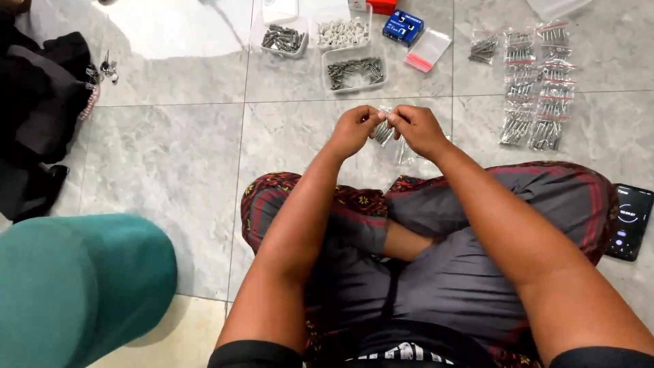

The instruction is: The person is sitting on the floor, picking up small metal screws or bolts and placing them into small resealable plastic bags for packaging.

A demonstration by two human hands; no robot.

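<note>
Pinching a small clear bag of screws (383, 131) between both hands, left hand (354, 129) and right hand (417, 128), I sat over the floor (170, 157). Filled bags (535, 82) lay in rows to my right; trays (354, 71) ahead were far from emptied.

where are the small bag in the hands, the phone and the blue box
small clear bag (384, 131), head view, its middle between both hands
phone (631, 221), head view, middle of screen
blue box (402, 27), head view, its top face
</note>
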